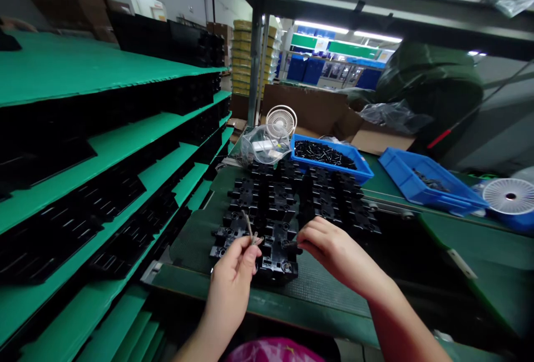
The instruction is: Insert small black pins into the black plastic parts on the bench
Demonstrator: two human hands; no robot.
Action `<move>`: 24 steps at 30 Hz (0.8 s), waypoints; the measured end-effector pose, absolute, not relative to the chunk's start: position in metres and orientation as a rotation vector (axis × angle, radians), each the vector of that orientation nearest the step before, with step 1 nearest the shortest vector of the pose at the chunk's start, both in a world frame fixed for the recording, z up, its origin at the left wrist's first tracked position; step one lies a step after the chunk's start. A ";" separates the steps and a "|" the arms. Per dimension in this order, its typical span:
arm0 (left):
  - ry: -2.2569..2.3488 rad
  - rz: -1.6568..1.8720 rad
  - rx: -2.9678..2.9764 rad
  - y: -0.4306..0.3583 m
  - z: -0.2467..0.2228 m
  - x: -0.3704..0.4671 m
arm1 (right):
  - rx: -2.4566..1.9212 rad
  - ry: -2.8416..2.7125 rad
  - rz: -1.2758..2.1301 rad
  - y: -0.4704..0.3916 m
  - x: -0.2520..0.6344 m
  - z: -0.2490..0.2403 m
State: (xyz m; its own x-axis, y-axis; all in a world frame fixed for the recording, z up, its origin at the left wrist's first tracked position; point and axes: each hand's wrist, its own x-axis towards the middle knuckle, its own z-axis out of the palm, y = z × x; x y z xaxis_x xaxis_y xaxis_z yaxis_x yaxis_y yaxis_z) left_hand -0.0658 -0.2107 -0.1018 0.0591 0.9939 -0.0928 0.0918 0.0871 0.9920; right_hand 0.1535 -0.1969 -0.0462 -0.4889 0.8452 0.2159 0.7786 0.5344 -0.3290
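Rows of black molded plastic parts lie on the dark green work surface in front of me. My left hand is closed on several thin metal pins, which stick up and out past the thumb and fingertips. It is over the near edge of the left front part. At the right side of the front part, my right hand has its fingers bent together in a pinch. A small dark piece shows at its fingertips; I cannot make out whether it is held or belongs to the part.
Behind the parts stands a blue bin of small black pieces, with another blue bin to its right. A white fan and a clear plastic bag are at the back. Green layered sheets carrying black parts rise on the left.
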 end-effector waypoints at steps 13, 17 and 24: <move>1.401 1.072 1.451 -0.210 -0.103 -0.069 | -1.327 -2.505 0.342 -0.184 0.134 -0.051; 1.344 1.081 1.495 -0.210 -0.102 -0.067 | -1.338 -2.142 0.679 -0.188 0.126 -0.047; 1.239 1.094 1.707 -0.212 -0.102 -0.064 | -1.252 -1.856 0.945 -0.183 0.117 -0.062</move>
State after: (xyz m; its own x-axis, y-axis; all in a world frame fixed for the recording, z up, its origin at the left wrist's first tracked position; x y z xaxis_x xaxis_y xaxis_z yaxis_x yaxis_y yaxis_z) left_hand -0.0639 -0.2121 -0.1016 0.1668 0.9637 0.2084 0.3261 -0.2534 0.9107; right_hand 0.1168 -0.1828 -0.0623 -0.2910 0.9454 0.1471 0.4375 0.2682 -0.8583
